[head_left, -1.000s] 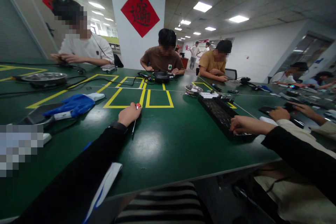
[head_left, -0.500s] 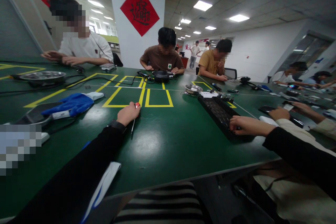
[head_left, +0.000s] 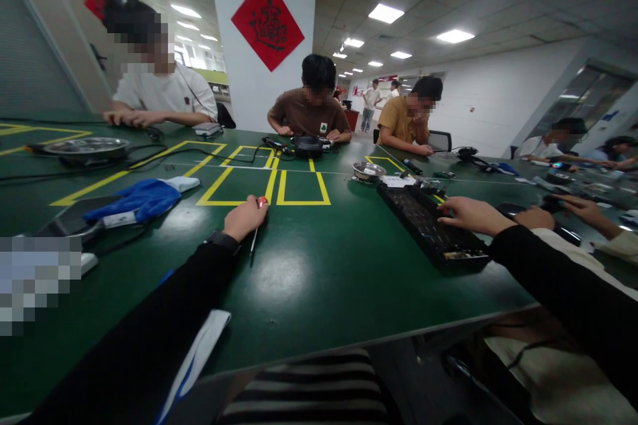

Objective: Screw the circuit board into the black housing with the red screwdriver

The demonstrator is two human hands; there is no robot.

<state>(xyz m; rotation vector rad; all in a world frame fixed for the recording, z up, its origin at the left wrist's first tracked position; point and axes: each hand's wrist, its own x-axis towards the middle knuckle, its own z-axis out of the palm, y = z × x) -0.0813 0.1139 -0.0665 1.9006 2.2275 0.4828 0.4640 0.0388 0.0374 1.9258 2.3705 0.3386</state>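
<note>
My left hand [head_left: 245, 218] is closed around a screwdriver [head_left: 254, 243]. Its red end shows at the top of my fist, and its thin metal shaft points down toward the green table. On the right, my right hand [head_left: 471, 214] is over the right side of a long black compartment tray [head_left: 416, 212]. Its fingers are loosely stretched and a little apart, with nothing visible between them. Small parts lie in the tray's near end, too small to name. A white paper label rests at the tray's far end.
A round metal dish [head_left: 369, 171] stands beyond the tray. Blue-and-white gloves [head_left: 134, 199] lie at left, near another metal dish [head_left: 87, 148] and black cables. Yellow tape [head_left: 304, 202] marks rectangles on the table. Co-workers sit opposite; another person's hands [head_left: 535, 218] are close at right.
My right hand has lifted from the tray's near end and moved farther away from me, its fingers loosening. The tray's near end is now uncovered. My left hand still holds the screwdriver in place.
</note>
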